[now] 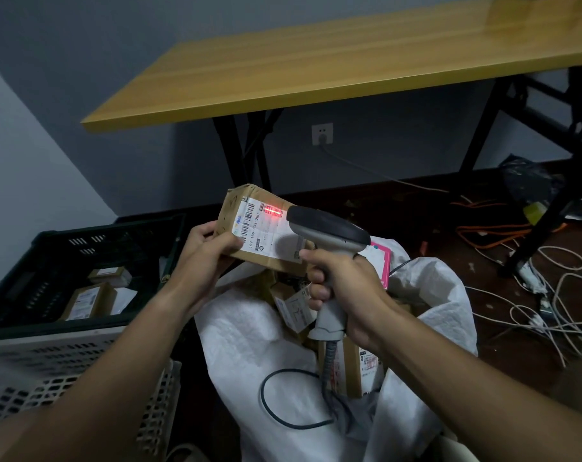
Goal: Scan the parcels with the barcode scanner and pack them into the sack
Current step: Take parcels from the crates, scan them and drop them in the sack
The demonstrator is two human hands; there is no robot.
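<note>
**Scanning a parcel over the open sack**

From the head view, our left hand (204,250) grips the cardboard parcel (249,228) by its near end, fingers curled around the edge, tilting the label up so the barcode faces the scanner. Our right hand (346,288) is clenched around the grip of the barcode scanner (326,228), whose red beam falls on the label. We hold both just above the white sack (426,295), likely so the parcel can drop straight in; other parcels already lie inside. Left of the sack, a black crate (49,248) holds more boxes. Behind the sack stands a wooden table (316,68); right of it, cables (549,315) sprawl across the dark floor.
</note>
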